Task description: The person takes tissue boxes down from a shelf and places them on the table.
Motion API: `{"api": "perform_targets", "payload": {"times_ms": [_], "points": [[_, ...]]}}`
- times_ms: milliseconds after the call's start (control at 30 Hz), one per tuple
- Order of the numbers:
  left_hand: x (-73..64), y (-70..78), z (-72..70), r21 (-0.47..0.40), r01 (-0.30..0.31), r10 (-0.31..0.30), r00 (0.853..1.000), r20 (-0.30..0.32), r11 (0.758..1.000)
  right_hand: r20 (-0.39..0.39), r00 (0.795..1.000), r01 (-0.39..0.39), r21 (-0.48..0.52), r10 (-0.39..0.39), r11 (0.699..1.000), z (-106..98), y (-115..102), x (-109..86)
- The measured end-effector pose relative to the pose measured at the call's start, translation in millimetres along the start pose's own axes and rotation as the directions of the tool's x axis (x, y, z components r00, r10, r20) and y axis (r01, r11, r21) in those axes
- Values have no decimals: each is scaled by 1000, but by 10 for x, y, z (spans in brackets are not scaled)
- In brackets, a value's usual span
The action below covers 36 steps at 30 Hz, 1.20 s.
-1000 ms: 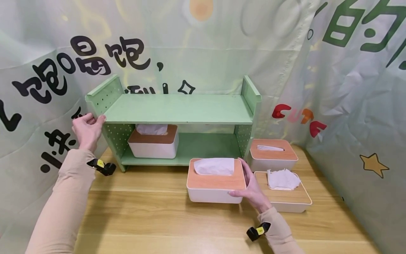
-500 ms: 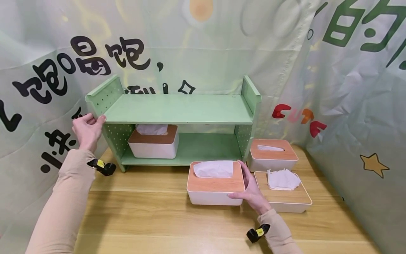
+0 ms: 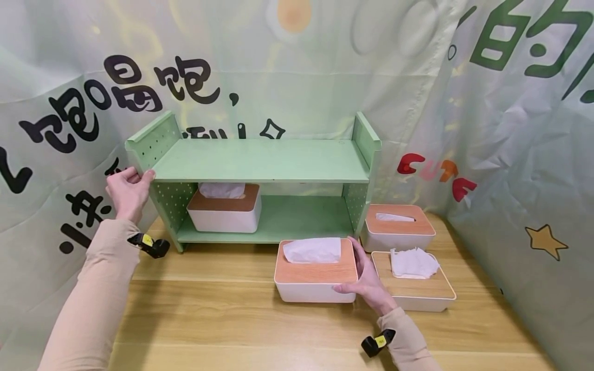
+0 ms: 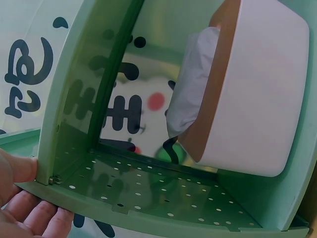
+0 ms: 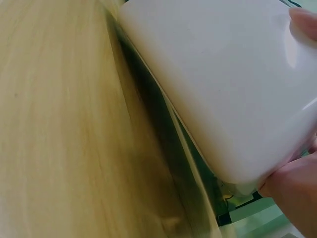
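Observation:
A green two-tier shelf (image 3: 260,161) stands at the back of the table, and my left hand (image 3: 129,193) grips the front edge of its left side panel. In the left wrist view, the thumb lies on one face and the fingers (image 4: 37,213) curl round the other. My right hand (image 3: 368,281) holds a white tissue box (image 3: 315,292) with a wood-look lid by its right side, low in front of the shelf. A raised tissue (image 3: 312,251) pokes from its slot. The right wrist view shows its white wall (image 5: 218,79) close over the wooden tabletop.
Another tissue box (image 3: 225,220) sits at the left of the lower tier. Right of the shelf stand two more: one at the back (image 3: 401,240) with a tissue low in its slot, and a lighter-lidded one in front (image 3: 419,304). A printed curtain (image 3: 301,93) hangs behind.
The tissue box in my right hand has shifted slightly toward me, away from the shelf, and sits lower in the head view. My left hand keeps its grip on the shelf panel.

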<state>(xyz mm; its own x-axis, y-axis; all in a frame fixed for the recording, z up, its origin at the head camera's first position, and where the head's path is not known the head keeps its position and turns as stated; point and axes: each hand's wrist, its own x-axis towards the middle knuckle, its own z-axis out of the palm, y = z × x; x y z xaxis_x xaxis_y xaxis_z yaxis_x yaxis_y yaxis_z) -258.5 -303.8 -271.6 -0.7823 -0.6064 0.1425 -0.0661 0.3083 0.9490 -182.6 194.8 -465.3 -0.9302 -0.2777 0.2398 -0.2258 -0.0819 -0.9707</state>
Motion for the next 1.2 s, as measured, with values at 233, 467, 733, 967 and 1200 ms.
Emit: {"api": "perform_targets", "payload": {"times_ms": [233,467,733,967,1200], "points": [[-7,-1,1,10,-2,2,1000,-2,1000,16,1000,10,-26,-9,1000,-10,18,-11],[-12,-5,-2,24,-9,9,1000,5,1000,67,997,-32,-69,36,997,-63,-42,-10],[-14,-7,-3,23,-17,17,1000,0,1000,96,986,-114,-195,135,974,-133,-112,-4],[-14,-6,-2,16,-23,23,1000,-7,1000,108,972,-178,-237,208,955,-186,-160,-15],[-14,-6,3,31,-18,18,1000,-3,999,132,959,-198,-325,252,925,-249,-207,5]]}}
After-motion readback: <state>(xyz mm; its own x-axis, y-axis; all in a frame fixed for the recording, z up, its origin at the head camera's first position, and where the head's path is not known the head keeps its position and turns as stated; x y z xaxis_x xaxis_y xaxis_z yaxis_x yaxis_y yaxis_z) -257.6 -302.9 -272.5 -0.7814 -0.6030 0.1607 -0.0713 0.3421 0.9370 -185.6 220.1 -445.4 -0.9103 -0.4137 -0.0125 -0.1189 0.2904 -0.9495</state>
